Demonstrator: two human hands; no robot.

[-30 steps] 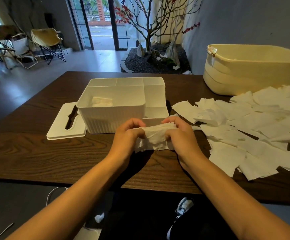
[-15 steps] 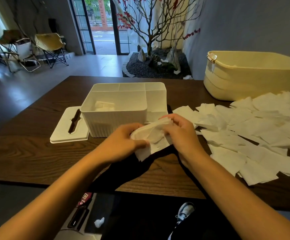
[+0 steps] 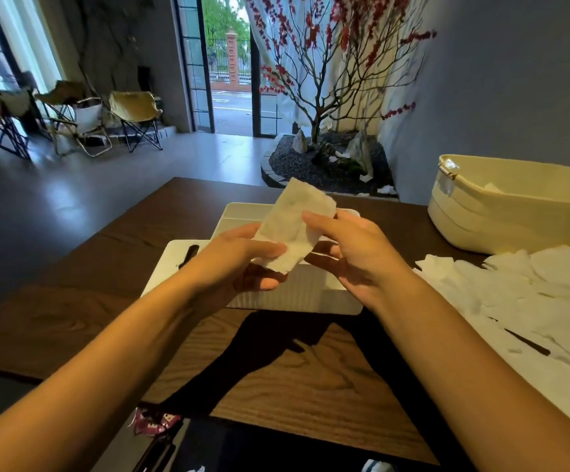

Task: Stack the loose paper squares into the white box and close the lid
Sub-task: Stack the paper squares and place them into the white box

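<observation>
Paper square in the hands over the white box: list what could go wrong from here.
1. The paper square is held tilted and limp, pinched by the left hand with the right hand at its edge; it may crumple or land crooked in the white box.
2. The lid lies beside the box near the forearm and could be nudged.
3. The loose pile reaches the table's right edge; sheets may slide off.
</observation>
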